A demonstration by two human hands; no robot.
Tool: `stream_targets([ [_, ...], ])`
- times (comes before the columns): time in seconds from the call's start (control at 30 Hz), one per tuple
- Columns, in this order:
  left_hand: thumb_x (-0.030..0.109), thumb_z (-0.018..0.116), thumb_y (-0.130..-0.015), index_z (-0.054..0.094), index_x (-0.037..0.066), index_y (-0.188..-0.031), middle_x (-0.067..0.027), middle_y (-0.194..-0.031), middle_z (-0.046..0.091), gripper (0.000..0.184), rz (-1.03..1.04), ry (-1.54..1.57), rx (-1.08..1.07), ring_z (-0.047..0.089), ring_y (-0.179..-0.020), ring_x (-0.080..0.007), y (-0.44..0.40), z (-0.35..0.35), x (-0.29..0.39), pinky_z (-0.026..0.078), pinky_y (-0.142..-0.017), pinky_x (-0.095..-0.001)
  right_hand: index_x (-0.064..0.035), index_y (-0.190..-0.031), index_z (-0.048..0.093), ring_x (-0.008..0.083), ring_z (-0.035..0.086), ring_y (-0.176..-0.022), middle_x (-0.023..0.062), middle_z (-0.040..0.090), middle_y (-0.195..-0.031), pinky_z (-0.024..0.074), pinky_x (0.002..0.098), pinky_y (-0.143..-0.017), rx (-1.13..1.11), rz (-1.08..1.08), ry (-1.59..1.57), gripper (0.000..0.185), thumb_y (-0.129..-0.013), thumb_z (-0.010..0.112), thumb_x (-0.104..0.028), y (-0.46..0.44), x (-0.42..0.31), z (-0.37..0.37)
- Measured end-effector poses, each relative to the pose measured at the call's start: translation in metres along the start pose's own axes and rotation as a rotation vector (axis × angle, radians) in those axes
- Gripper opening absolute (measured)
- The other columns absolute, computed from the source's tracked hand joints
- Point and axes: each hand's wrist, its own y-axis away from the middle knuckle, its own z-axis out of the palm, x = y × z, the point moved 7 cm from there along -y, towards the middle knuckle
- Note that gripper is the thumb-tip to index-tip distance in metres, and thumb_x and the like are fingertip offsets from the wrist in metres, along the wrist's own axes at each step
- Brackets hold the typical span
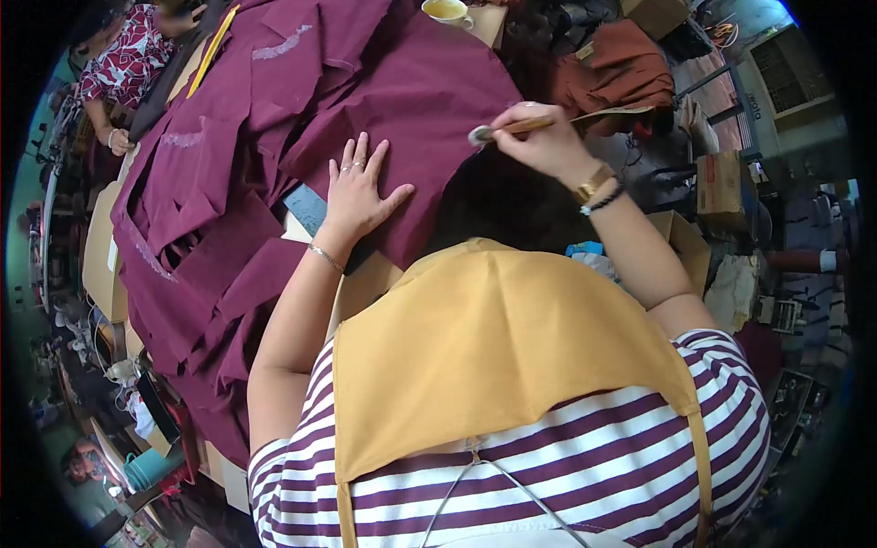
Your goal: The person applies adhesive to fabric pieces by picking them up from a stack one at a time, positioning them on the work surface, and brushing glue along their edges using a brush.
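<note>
A wide maroon cloth [411,100] lies in folds and layers over the work surface in front of me. My left hand [361,187] rests flat on it with fingers spread, two rings on them and a bracelet at the wrist. My right hand [541,144] grips a brush [521,125] by its wooden handle. The brush's pale tip is at the cloth's right edge; whether it touches the fabric I cannot tell. Whitish smears [283,43] mark several places on the maroon pieces. Under the cloth by my left wrist, a blue-grey flat piece [306,208] peeks out.
A cup [447,12] with yellowish contents stands at the far edge. Rust-brown cloth [612,73] is heaped at the upper right. Cardboard boxes [722,190] stand to the right. Another person in a patterned red top [128,59] is at the upper left, near a yellow strip [213,50].
</note>
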Motion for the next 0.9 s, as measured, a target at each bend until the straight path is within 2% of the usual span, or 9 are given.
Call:
stream_targets([
  [0.07, 0.074, 0.055, -0.079, 0.037, 0.013, -0.149, -0.0194, -0.157, 0.025, 0.095, 0.015, -0.012, 0.021, 0.02, -0.147, -0.037, 0.003, 0.0, 0.003, 0.019, -0.115, -0.0587, -0.0019, -0.085, 0.07, 0.0155, 0.067, -0.075, 0.0086, 0.069, -0.08, 0.0517, 0.0288, -0.068, -0.124, 0.027, 0.013, 0.012, -0.077, 0.07, -0.01, 0.005, 0.009, 0.026],
  [0.2, 0.075, 0.055, -0.078, 0.036, 0.013, -0.149, -0.0203, -0.157, 0.025, 0.096, 0.059, -0.004, 0.037, 0.02, -0.147, -0.0375, -0.002, -0.003, 0.006, 0.018, -0.115, -0.0593, -0.0019, -0.078, 0.069, 0.0215, 0.069, -0.068, 0.0115, 0.069, -0.074, 0.0539, 0.031, -0.065, -0.181, 0.232, 0.17, 0.014, -0.074, 0.07, -0.015, 0.016, 0.058, -0.012],
  [0.27, 0.075, 0.055, -0.078, 0.036, 0.013, -0.149, -0.021, -0.157, 0.024, 0.096, 0.071, -0.014, 0.048, 0.02, -0.146, -0.0375, -0.009, 0.0, 0.004, 0.018, -0.115, -0.0587, -0.0024, -0.08, 0.07, 0.0223, 0.069, -0.069, 0.0126, 0.069, -0.076, 0.0537, 0.0308, -0.066, -0.089, 0.154, 0.148, 0.013, -0.075, 0.07, -0.014, 0.008, 0.027, -0.021],
  [0.37, 0.074, 0.056, -0.078, 0.035, 0.013, -0.15, -0.0216, -0.157, 0.023, 0.097, 0.085, -0.005, 0.043, 0.021, -0.146, -0.0378, -0.021, 0.002, 0.007, 0.018, -0.116, -0.058, -0.001, -0.086, 0.069, 0.0136, 0.067, -0.076, 0.0086, 0.069, -0.08, 0.0515, 0.0281, -0.069, -0.063, -0.08, -0.021, 0.01, -0.078, 0.07, -0.006, -0.004, -0.016, 0.011],
  [0.47, 0.074, 0.057, -0.078, 0.032, 0.014, -0.151, -0.0218, -0.158, 0.021, 0.097, 0.091, 0.037, 0.01, 0.022, -0.146, -0.0388, -0.027, 0.004, 0.007, 0.02, -0.116, -0.0553, -0.0007, -0.085, 0.069, 0.0142, 0.067, -0.075, 0.0081, 0.069, -0.08, 0.0521, 0.0276, -0.07, -0.15, 0.033, -0.091, 0.01, -0.077, 0.07, -0.007, 0.005, 0.01, 0.027],
  [0.53, 0.072, 0.058, -0.079, 0.03, 0.015, -0.152, -0.0221, -0.159, 0.019, 0.097, 0.097, 0.146, -0.009, 0.022, -0.145, -0.0401, -0.033, 0.008, 0.007, 0.021, -0.117, -0.052, -0.0021, -0.079, 0.07, 0.0232, 0.069, -0.069, 0.0131, 0.07, -0.075, 0.0533, 0.0315, -0.067, -0.162, 0.177, -0.001, 0.012, -0.075, 0.069, -0.013, 0.007, 0.036, -0.002],
  [0.6, 0.068, 0.06, -0.081, 0.028, 0.015, -0.152, -0.0224, -0.159, 0.017, 0.095, 0.116, 0.317, -0.037, 0.02, -0.145, -0.0421, -0.037, 0.015, 0.005, 0.023, -0.117, -0.0478, -0.0019, -0.079, 0.07, 0.0219, 0.07, -0.071, 0.0133, 0.07, -0.076, 0.0548, 0.0319, -0.069, -0.146, 0.239, 0.152, 0.013, -0.076, 0.068, -0.014, 0.01, 0.05, -0.023],
  [0.73, 0.07, 0.061, -0.078, 0.029, 0.018, -0.152, -0.0224, -0.159, 0.019, 0.097, 0.113, 0.297, -0.122, 0.026, -0.143, -0.0413, -0.05, 0.01, 0.012, 0.025, -0.116, -0.0473, -0.0022, -0.084, 0.071, 0.0237, 0.07, -0.074, 0.0132, 0.07, -0.082, 0.0541, 0.0313, -0.068, -0.072, -0.06, -0.088, 0.011, -0.076, 0.068, -0.01, -0.009, -0.022, 0.0],
  [0.9, 0.068, 0.061, -0.08, 0.025, 0.022, -0.153, -0.0215, -0.158, 0.022, 0.094, 0.2, 0.19, -0.108, 0.034, -0.138, -0.0431, -0.065, 0.008, 0.019, 0.031, -0.112, -0.0484, -0.0026, -0.081, 0.07, 0.0255, 0.068, -0.07, 0.0137, 0.068, -0.076, 0.0534, 0.032, -0.065, -0.168, -0.015, -0.011, 0.01, -0.075, 0.07, -0.011, 0.003, 0.012, 0.012],
])
